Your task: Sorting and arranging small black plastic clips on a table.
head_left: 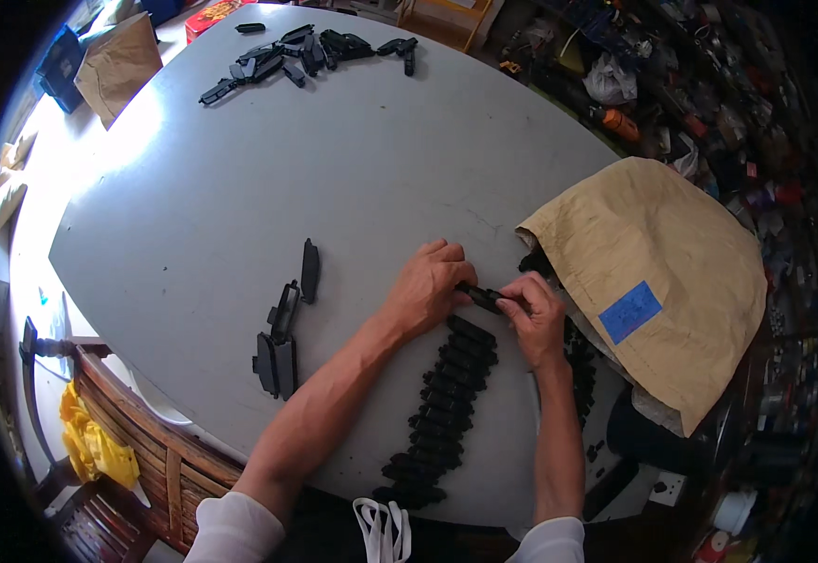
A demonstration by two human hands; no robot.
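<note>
Between my two hands is a small black plastic part (480, 296), long and narrow, held just above the grey table. My left hand (431, 286) pinches its left end, fingers curled over it. The right end is gripped by my right hand (533, 314), thumb and fingertips pressed on it. Right below them, a row of similar black parts (446, 399) runs down the table toward me, laid side by side. Left of my left forearm lie a few more black parts (282, 324), one slim and others wider.
A brown paper sack (653, 253) with a blue patch stands on the right, black pieces at its mouth. Loose black parts (306, 52) lie at the table's far end. A wooden chair (156, 469) with a yellow bag (95, 441) stands at lower left. Cluttered goods fill the right side.
</note>
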